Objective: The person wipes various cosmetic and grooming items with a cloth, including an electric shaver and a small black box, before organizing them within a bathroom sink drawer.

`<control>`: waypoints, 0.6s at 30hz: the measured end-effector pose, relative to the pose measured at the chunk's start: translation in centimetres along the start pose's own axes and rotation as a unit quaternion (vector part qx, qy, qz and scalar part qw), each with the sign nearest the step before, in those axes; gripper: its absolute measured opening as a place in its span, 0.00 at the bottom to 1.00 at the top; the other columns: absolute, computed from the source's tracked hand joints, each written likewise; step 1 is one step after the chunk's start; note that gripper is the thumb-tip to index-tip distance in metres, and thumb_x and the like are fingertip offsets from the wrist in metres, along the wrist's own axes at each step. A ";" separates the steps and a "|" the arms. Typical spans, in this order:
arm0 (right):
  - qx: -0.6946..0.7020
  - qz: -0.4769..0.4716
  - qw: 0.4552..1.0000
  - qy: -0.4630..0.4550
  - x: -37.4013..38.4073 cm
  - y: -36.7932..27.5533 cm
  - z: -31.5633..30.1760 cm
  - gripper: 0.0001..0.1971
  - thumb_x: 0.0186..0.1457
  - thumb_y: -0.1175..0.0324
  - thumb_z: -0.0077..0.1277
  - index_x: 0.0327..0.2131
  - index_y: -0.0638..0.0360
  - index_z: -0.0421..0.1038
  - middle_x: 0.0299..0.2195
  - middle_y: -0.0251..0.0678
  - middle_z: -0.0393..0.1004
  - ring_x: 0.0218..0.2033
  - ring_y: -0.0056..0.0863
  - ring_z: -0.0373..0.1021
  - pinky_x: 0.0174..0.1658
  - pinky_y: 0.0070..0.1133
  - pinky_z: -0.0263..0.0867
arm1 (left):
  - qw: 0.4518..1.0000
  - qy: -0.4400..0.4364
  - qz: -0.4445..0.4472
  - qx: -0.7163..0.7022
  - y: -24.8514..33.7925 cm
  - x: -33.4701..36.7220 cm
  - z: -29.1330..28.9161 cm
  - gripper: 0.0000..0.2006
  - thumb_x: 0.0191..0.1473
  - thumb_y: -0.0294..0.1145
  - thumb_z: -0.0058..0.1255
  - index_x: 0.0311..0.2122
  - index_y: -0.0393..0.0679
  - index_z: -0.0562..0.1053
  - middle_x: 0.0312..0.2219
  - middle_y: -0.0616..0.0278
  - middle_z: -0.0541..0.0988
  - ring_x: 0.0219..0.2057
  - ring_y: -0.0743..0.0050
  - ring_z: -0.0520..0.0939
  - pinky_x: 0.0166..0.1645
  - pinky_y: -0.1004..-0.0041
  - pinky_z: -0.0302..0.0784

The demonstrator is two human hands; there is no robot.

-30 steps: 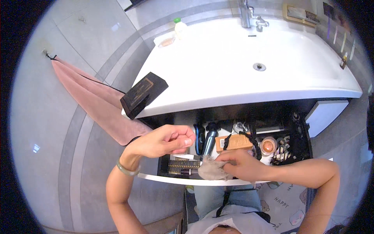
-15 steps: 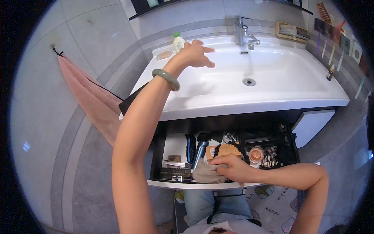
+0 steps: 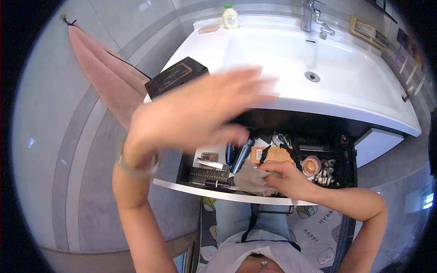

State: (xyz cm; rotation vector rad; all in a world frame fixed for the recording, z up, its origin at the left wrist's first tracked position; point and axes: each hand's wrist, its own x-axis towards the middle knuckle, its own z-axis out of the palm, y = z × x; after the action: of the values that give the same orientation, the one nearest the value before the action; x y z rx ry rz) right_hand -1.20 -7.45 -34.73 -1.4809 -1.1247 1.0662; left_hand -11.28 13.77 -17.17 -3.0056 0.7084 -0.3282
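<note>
Rightward, the blurred left hand (image 3: pixel 202 108) stretches out, its fingers (image 3: pixel 246 83) extended.

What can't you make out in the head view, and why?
Head view:
Left hand: blurred, outline unclear.
Grey cloth: partly covered by the right hand.
Black box: lower part behind the left hand.
Pink towel: lower end behind the left hand.
Dark shelf: cut off by the top edge.

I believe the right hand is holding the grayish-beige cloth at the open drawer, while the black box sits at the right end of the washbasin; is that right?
Not quite: the head view shows the black box at the left end of the washbasin. The right hand is indeed holding the grayish-beige cloth at the open drawer.
</note>
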 end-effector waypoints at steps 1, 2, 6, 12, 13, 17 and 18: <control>-0.010 0.006 1.000 -0.007 0.2 -0.2 0.3 0.14 0.54 0.77 0.44 0.44 0.65 0.70 0.33 0.37 0.73 0.35 0.20 0.67 0.39 0.20 0.64 | 0.998 -0.027 -0.029 -0.054 1.6 -3.0 0.0 0.25 0.51 0.41 0.53 0.54 0.43 0.67 0.55 0.55 0.68 0.59 0.51 0.63 0.63 0.57 0.55; -0.015 0.015 1.000 -0.004 0.2 0.1 0.1 0.14 0.54 0.77 0.44 0.44 0.65 0.70 0.33 0.37 0.73 0.35 0.20 0.67 0.39 0.20 0.64 | 0.991 -0.047 -0.047 -0.113 2.7 -5.5 1.0 0.24 0.49 0.39 0.55 0.51 0.41 0.69 0.53 0.53 0.70 0.58 0.52 0.66 0.62 0.57 0.57; -0.058 0.034 0.996 0.053 0.9 -1.4 -0.2 0.14 0.55 0.75 0.45 0.46 0.65 0.70 0.40 0.40 0.73 0.42 0.25 0.68 0.46 0.20 0.62 | 0.949 -0.049 -0.302 -0.079 7.7 -13.3 5.2 0.25 0.51 0.44 0.52 0.52 0.43 0.69 0.54 0.59 0.69 0.58 0.55 0.66 0.63 0.54 0.54; -0.218 -0.205 0.952 0.067 9.6 -1.2 2.4 0.16 0.49 0.82 0.42 0.43 0.67 0.69 0.44 0.50 0.69 0.48 0.45 0.66 0.51 0.31 0.63 | 0.838 0.087 -0.538 0.032 13.1 -17.9 12.6 0.34 0.54 0.59 0.42 0.59 0.46 0.63 0.60 0.59 0.62 0.64 0.50 0.53 0.65 0.43 0.27; -0.295 -0.268 0.916 0.054 11.6 -0.2 3.0 0.17 0.47 0.83 0.43 0.44 0.67 0.68 0.46 0.50 0.67 0.49 0.46 0.65 0.52 0.31 0.63 | 0.835 0.087 -0.542 0.029 13.3 -18.0 13.0 0.34 0.54 0.59 0.42 0.59 0.46 0.63 0.60 0.59 0.62 0.64 0.50 0.53 0.65 0.43 0.27; -0.538 -0.257 0.802 0.020 19.0 4.5 5.9 0.27 0.42 0.81 0.48 0.52 0.67 0.62 0.51 0.53 0.62 0.53 0.49 0.62 0.53 0.33 0.65 | 0.827 0.090 -0.555 0.004 13.1 -17.8 13.8 0.35 0.48 0.53 0.53 0.60 0.48 0.62 0.60 0.62 0.61 0.64 0.52 0.53 0.62 0.37 0.26; -0.591 -0.220 0.776 0.030 20.7 5.8 6.4 0.30 0.42 0.78 0.50 0.53 0.68 0.60 0.53 0.55 0.61 0.53 0.48 0.62 0.54 0.33 0.63 | 0.827 0.093 -0.555 -0.005 13.1 -17.7 13.8 0.35 0.47 0.52 0.54 0.59 0.49 0.63 0.60 0.62 0.61 0.64 0.52 0.52 0.62 0.37 0.26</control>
State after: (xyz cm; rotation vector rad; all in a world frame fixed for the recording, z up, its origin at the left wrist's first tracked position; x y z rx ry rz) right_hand -2.60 13.20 -43.33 -1.9400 -2.1428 -0.1653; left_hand -29.56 9.76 -35.23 -3.0163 -1.1376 -0.6128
